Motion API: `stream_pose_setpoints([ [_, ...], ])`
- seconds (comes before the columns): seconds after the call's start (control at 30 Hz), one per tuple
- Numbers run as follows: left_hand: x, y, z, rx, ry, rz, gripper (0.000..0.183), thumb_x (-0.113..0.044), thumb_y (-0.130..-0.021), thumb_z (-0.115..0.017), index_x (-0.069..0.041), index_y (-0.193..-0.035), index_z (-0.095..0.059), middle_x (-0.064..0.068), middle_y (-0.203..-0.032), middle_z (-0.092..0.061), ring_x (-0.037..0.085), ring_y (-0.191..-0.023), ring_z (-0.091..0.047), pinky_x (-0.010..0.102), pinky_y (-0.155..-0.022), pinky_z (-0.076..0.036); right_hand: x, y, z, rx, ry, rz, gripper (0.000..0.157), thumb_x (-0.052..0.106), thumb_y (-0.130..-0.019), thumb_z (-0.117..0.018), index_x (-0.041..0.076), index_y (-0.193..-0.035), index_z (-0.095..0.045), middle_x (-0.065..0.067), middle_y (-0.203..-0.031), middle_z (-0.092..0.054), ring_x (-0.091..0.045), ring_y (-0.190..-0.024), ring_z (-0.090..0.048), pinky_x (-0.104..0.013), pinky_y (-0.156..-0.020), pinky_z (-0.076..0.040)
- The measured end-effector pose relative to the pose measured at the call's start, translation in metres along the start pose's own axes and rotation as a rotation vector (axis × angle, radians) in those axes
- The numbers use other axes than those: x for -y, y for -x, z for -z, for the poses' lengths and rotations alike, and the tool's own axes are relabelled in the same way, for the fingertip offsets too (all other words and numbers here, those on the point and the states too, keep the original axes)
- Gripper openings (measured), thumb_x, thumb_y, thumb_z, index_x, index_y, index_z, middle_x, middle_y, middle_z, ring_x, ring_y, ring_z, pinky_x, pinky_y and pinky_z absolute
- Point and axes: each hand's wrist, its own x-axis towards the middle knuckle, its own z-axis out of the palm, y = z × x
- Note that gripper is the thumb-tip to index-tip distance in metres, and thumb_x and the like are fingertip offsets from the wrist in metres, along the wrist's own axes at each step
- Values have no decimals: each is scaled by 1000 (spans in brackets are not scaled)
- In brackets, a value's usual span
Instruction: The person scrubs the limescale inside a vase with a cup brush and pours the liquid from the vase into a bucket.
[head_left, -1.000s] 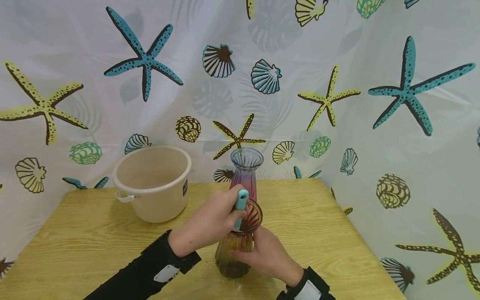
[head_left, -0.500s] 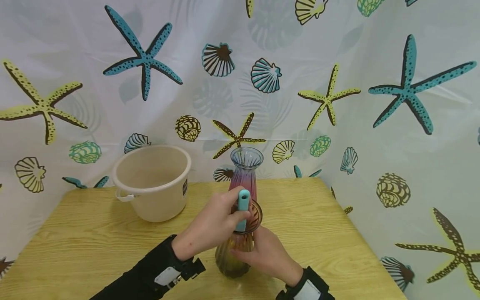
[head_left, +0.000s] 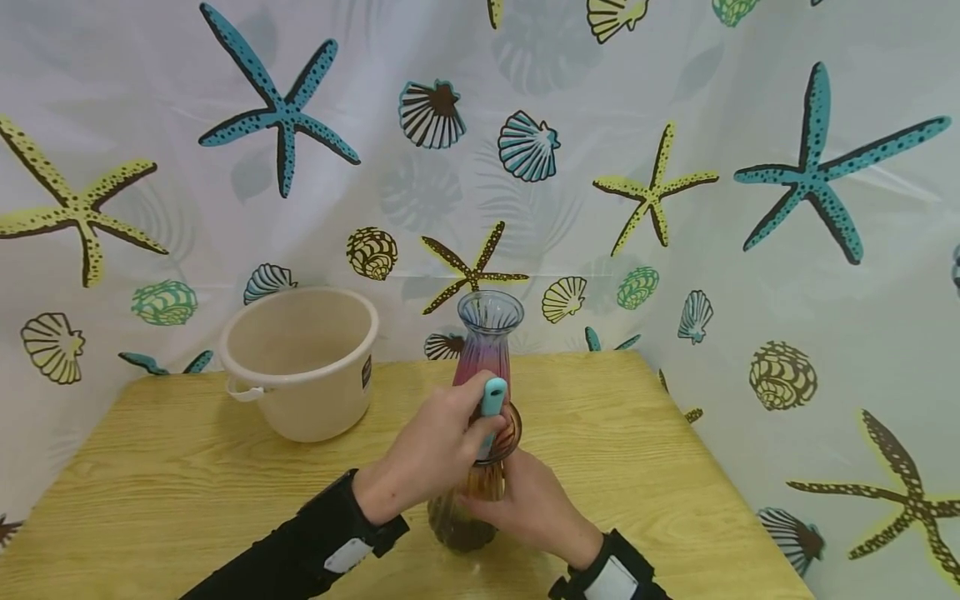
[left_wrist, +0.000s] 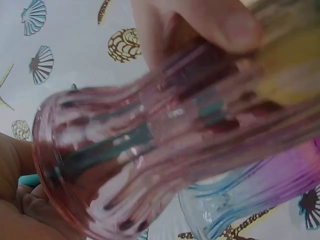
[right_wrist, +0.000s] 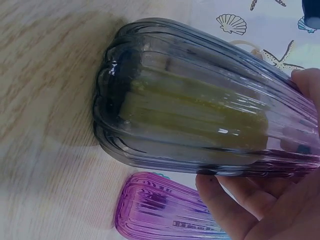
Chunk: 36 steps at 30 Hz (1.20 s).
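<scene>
A ribbed glass vase (head_left: pixel 459 525), amber-pink at the neck and smoky at the base, stands roughly upright at the near middle of the table. My right hand (head_left: pixel 536 508) grips it around its narrower upper part. My left hand (head_left: pixel 431 446) holds the teal handle (head_left: pixel 492 400) of a bottle brush above the vase's mouth. The brush's yellow sponge head (right_wrist: pixel 195 117) is inside the vase's wide lower body, seen through the glass in the right wrist view. In the left wrist view, the teal shaft (left_wrist: pixel 107 150) runs down through the neck.
Just behind stands a second ribbed vase (head_left: pixel 486 346), blue at the rim and pink below. A cream bucket (head_left: pixel 318 404) sits at the back left of the wooden table (head_left: pixel 187 500). A shell-and-starfish-patterned curtain (head_left: pixel 547 225) borders the table's back and sides.
My left hand and the brush handle have shifted slightly to the right across the vase's mouth. The right hand keeps its grip, and the vase stays nearly in place.
</scene>
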Motion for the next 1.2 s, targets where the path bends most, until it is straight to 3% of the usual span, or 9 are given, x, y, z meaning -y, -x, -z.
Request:
stream_pose_setpoints([
  [0.37,1,-4,16,25,-108,102,17,-9,-93,-62,-10,-92,-45,1,-65,-40,7,-51,-40,19,-46,-35,1,-1,2,4,-28,13,77,55,-82,-65,27,-144,-30,5,-128,-54,-9,-107,-51,-41,-81,-51],
  [0.53,-2,-2,23,30,-96,140,22,-12,-92,-63,-11,-84,-43,0,-64,-35,8,-51,-39,21,-48,-32,1,-1,3,-4,-20,16,75,56,-82,-66,26,-143,-32,4,-130,-53,-10,-111,-49,-43,-85,-50],
  [0.73,-6,0,20,46,-63,110,23,-12,-91,-65,-12,-83,-43,-1,-66,-31,7,-53,-36,21,-48,-31,1,1,3,1,-43,3,78,56,-81,-66,28,-144,-30,7,-129,-53,-9,-108,-50,-42,-83,-51],
  [1.03,-9,0,11,3,63,51,22,-5,-88,-66,-13,-85,-47,-1,-69,-46,7,-60,-45,23,-52,-38,0,0,3,0,-25,11,73,57,-82,-65,25,-140,-35,9,-117,-58,-7,-97,-54,-38,-77,-52],
  [1.2,-8,2,3,-2,65,45,19,-7,-90,-65,-15,-87,-48,-2,-67,-48,6,-59,-45,23,-53,-40,-1,1,1,-4,-33,19,77,56,-82,-65,24,-144,-32,7,-122,-57,-8,-103,-53,-41,-82,-51],
])
